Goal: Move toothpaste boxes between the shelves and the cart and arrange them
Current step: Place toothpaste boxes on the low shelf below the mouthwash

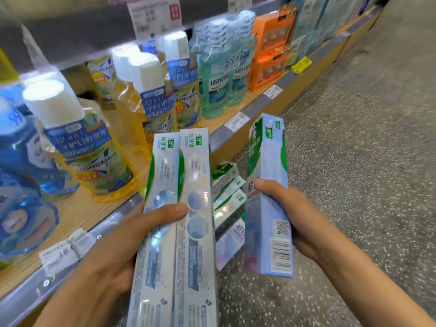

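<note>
Left hand [132,234] gripping two toothpaste boxes [179,208] side by side, thumb across fronts, long axes pointing away toward shelf [77,215]. Right hand [290,215] closed round single box [269,197], held upright on edge, just right of pair, not touching. More boxes [227,192] lying below between hands. Shelf on left, so left hand nearer.

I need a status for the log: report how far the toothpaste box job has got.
Nothing visibly placed yet: the shelf in view holds only mouthwash bottles. In hand: the left hand grips two toothpaste boxes side by side, the right hand one more. Left: loose boxes still lie below, between the hands.
</note>
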Tool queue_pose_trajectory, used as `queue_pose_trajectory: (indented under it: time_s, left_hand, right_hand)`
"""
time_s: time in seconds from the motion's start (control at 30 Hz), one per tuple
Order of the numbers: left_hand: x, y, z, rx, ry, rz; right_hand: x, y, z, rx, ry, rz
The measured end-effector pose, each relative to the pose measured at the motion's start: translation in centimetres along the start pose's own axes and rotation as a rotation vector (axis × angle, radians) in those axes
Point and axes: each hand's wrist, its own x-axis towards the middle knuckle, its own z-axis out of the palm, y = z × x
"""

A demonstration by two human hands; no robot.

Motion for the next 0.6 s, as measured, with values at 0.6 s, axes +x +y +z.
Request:
queue_pose_trajectory:
  time_s: [0.6]
  left_hand:
    - [-6.2,38.6,25.4,0.224,-0.184,0.178]
  right_hand:
    - [-20.2,-40.4,-3.2,0.046,0.154,-0.234]
